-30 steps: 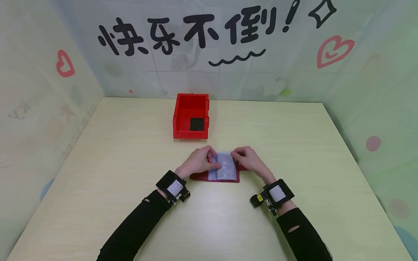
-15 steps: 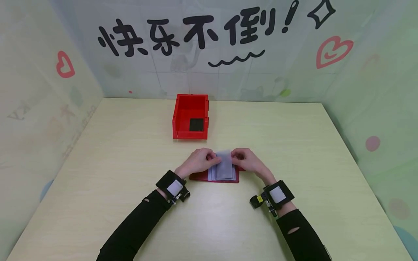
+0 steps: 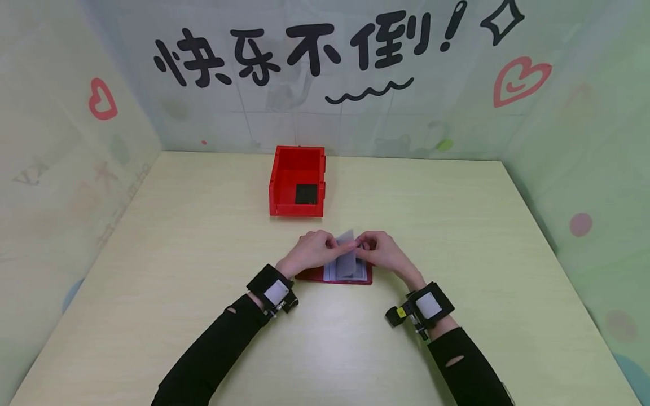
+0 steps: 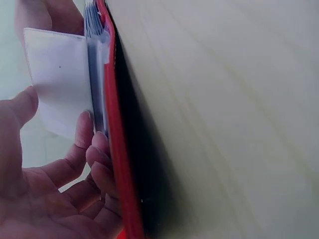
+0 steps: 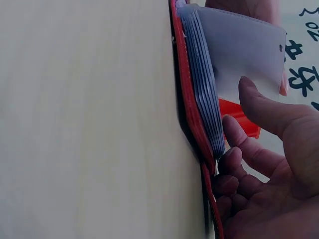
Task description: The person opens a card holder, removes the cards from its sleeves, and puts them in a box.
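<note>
A: What has altered?
B: The pale leaf [image 3: 347, 266] lay flat a second ago; it is now raised on edge above the red-covered booklet [image 3: 310, 274]. I judge a leaf-turn to be about midway.
A: Location of the booklet?
B: On the counter [image 3: 325, 344], between the two hands, nearer the person than the red bin [image 3: 296, 210].
A: Left hand [image 3: 313, 251]?
B: Grasping the leaf: its thumb [image 4: 25, 103] is near the leaf's free edge, one fingertip on the same face, the other fingers [image 4: 102, 174] bent beside the booklet.
A: Right hand [image 3: 384, 250]?
B: Thumb [image 5: 266, 108] at the leaf's opposite face, fingers [image 5: 250, 148] curled by the page stack [image 5: 205, 84]. Whether they pinch anything I cannot tell; the thumb hides the contact.
A: Arms?
B: Both forearms slant inward from the near side, black-sleeved, hands almost meeting over the leaf.
</note>
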The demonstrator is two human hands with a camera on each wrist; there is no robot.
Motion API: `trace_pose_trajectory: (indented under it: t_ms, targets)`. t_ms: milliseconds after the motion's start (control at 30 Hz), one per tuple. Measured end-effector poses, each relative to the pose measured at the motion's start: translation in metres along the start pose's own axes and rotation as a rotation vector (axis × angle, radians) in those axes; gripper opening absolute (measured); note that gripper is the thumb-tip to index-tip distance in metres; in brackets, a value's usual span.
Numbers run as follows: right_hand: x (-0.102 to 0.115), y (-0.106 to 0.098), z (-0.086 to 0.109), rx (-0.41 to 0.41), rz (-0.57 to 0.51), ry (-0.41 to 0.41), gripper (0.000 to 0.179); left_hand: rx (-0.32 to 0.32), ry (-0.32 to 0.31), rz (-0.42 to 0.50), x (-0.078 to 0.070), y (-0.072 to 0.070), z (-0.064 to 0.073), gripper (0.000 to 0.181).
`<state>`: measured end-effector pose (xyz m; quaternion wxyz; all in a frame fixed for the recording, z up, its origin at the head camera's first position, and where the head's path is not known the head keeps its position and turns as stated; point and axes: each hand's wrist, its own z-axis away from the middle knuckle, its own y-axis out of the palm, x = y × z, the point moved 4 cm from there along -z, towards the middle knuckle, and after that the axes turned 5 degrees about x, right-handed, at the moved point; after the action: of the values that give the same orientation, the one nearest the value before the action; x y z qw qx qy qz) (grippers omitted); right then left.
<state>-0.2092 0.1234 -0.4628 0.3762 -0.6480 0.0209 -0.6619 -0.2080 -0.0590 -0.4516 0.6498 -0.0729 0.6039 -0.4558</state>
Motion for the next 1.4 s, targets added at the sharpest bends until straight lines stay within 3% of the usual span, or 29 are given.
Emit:
trace_pose_trajectory:
  t_ms: [333, 500, 733, 1100, 1400]
  targets:
    - [0.002, 0.003, 0.000, -0.036, 0.045, 0.008, 0.018, 0.023, -0.031, -0.011, -0.002, 0.000, 0.001, 0.048]
    - [0.001, 0.006, 0.001, -0.041, 0.038, 0.032, 0.021, 0.043, -0.011, 0.029, 0.003, -0.003, 0.001, 0.033]
    - [0.001, 0.008, 0.001, -0.054, 0.054, 0.037, 0.020, 0.080, 0.021, 0.076, 0.013, -0.009, 0.004, 0.027]
    - [0.004, 0.008, 0.001, -0.079, 0.068, 0.063, 0.046, 0.050, -0.046, 0.080, 0.021, -0.027, 0.015, 0.025]
    - [0.006, 0.008, 0.001, -0.076, 0.099, 0.098, 0.047, 0.020, -0.083, 0.108, 0.033, -0.031, 0.022, 0.020]
